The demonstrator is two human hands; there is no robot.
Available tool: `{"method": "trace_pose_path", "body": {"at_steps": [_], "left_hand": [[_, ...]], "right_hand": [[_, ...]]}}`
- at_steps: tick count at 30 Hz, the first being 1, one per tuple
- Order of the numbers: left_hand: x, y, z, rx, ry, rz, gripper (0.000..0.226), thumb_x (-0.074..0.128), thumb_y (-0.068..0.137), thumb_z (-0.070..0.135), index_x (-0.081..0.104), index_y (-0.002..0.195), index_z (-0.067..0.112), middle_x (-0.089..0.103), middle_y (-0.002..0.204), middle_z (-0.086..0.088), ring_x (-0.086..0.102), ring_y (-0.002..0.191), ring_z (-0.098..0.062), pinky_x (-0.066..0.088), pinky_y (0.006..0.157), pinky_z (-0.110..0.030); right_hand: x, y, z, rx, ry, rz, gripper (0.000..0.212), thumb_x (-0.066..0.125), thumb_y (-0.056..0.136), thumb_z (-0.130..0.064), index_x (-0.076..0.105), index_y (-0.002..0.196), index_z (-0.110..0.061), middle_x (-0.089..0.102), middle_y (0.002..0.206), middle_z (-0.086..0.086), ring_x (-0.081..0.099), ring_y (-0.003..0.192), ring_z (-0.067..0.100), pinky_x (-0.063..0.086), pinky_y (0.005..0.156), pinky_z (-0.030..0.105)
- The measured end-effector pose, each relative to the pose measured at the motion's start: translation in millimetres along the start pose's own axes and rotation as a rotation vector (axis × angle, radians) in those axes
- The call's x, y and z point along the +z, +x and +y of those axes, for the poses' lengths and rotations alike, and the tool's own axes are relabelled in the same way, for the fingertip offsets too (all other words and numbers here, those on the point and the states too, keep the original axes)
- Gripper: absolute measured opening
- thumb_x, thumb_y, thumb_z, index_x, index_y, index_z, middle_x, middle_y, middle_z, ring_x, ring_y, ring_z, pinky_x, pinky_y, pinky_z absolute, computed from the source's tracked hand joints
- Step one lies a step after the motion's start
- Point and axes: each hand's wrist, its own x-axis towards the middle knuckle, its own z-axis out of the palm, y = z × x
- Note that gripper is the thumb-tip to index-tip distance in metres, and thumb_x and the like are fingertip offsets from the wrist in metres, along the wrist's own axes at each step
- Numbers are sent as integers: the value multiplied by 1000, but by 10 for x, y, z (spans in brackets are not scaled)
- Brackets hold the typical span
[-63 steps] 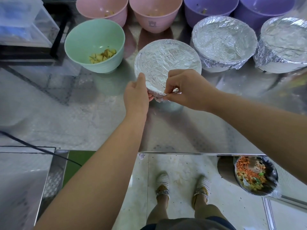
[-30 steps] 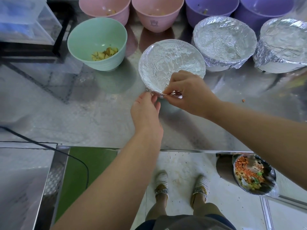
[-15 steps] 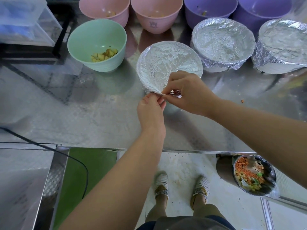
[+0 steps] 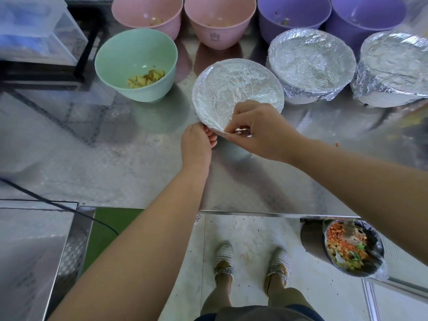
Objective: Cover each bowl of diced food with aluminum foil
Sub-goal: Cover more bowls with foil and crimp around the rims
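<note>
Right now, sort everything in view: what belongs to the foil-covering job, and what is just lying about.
Job: foil on the middle bowl, held by right hand and left hand; two finished foil-covered bowls; uncovered mint bowl of diced food, two pink bowls, two purple bowls.
Lying about: clear plastic drawers, black cable, bin of food scraps, orange crumb.

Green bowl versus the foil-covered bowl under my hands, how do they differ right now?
The green bowl is open, with yellow diced food showing; the covered bowl has foil stretched over it, contents hidden. The green bowl stands untouched; the covered bowl is gripped at its near rim by the left hand while the right hand pinches the foil edge. Both are on the metal table.
</note>
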Motion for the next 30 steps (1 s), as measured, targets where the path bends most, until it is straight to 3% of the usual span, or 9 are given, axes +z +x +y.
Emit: {"method": "trace_pose_path", "body": {"at_steps": [4, 9, 13, 15, 17, 20, 22, 24, 30], "left_hand": [[-64, 187, 78, 5, 110, -32, 31, 37, 98, 12, 61, 79, 9, 62, 68, -3, 60, 61, -14, 56, 65, -26], [-130, 305, 173, -47, 188, -88, 26, 40, 98, 17, 63, 93, 6, 65, 76, -8, 64, 64, -16, 56, 66, -28], [-243, 184, 244, -81, 42, -42, 24, 42, 104, 24, 58, 118, 13, 67, 95, -8, 71, 76, -15, 57, 63, -25], [-345, 42, 192, 99, 79, 104, 15, 43, 104, 21, 53, 114, 18, 63, 105, -6, 69, 78, -12, 58, 72, -28], [-431, -179, 152, 476, 336, 207, 12, 49, 102, 19, 54, 112, 23, 61, 108, 1, 63, 82, -5, 55, 80, -26], [-412, -361, 127, 947, 723, -6, 19, 60, 99, 19, 63, 118, 19, 55, 114, -1, 55, 83, -3, 47, 76, -18], [-345, -326, 125, 1136, 961, -105, 21, 65, 95, 23, 71, 114, 18, 57, 114, -4, 57, 90, -12, 47, 78, -25], [-282, -262, 136, 1242, 1092, -133, 18, 68, 93, 27, 76, 106, 19, 62, 106, -2, 61, 93, -20, 47, 79, -33], [-282, -158, 230, 1328, 1199, -208, 20, 63, 93, 40, 77, 97, 26, 66, 95, 6, 63, 85, -20, 28, 80, -25]], "right_hand": [[-21, -4, 2, 11, 3, -19, 19, 68, 85, -26, 77, 80, -10, 58, 75, -2, 51, 72, 14, 37, 69, 22], [-27, 13, -15, 24, 1, -25, 19, 68, 85, -27, 78, 79, -11, 58, 75, -3, 52, 71, 15, 38, 69, 26], [-56, 8, -31, -8, -72, -53, 24, 73, 79, -36, 79, 89, -16, 66, 84, 0, 59, 79, 22, 45, 79, 38], [-127, -57, -18, -13, -129, -34, 39, 72, 77, -48, 78, 101, -18, 68, 96, 0, 61, 87, 25, 43, 85, 41], [-207, -184, 15, -20, -172, 22, 45, 69, 79, -52, 76, 110, -21, 68, 102, -1, 61, 92, 25, 44, 87, 44], [-236, -391, 74, -42, -208, 147, 32, 76, 83, -36, 75, 109, -16, 66, 101, 3, 62, 90, 28, 48, 83, 50], [-190, -470, 111, -38, -210, 214, 24, 77, 85, -25, 75, 104, -11, 65, 97, 7, 62, 86, 30, 50, 78, 49], [-124, -489, 127, -31, -225, 216, 19, 74, 88, -23, 76, 101, -11, 64, 93, 7, 61, 84, 31, 50, 76, 48], [-124, -307, 153, -52, -243, 177, 12, 73, 86, -26, 76, 86, -14, 66, 85, 3, 61, 76, 29, 47, 71, 41]]}}
